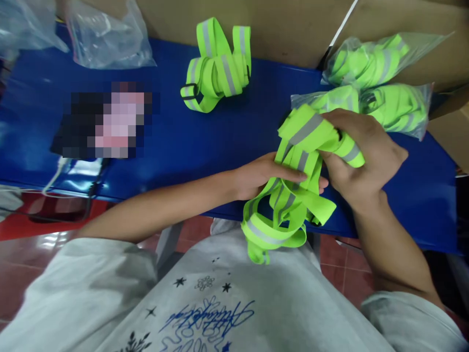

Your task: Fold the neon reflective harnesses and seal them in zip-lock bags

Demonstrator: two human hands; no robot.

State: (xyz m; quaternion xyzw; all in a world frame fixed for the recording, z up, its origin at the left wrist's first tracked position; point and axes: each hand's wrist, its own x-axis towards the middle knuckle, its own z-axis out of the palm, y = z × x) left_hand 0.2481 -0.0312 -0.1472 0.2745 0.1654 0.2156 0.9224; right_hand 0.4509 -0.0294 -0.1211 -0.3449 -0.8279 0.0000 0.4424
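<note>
A person in a pale printed shirt (220, 303) grips a bundle of fluorescent yellow-green reflective straps (309, 176) with both hands above the near edge of a blue-covered table (164, 146). The left forearm reaches across the body from the lower left, nearly straight at the wrist; the left hand (258, 175) closes around the middle of the bundle, its thumb laid flat over the gray stripes and its fingertips emerging at the far side. The right arm rises from the lower right, bent at the elbow, with the wrist angled inward. The right hand (370, 156), back turned up and outward, curls its fingers around the bundle's upper folds, and a short length of strap juts out below its knuckles. Loose loops hang from the lower end in front of the shirt. Beyond the hands, a second strap bundle (218, 78) with a black buckle (189, 91) lies on the table near a cardboard surface (289, 32). Bagged straps (394, 110) sit just past the right hand, while a clear plastic bag (110, 36) rests at far left.
</note>
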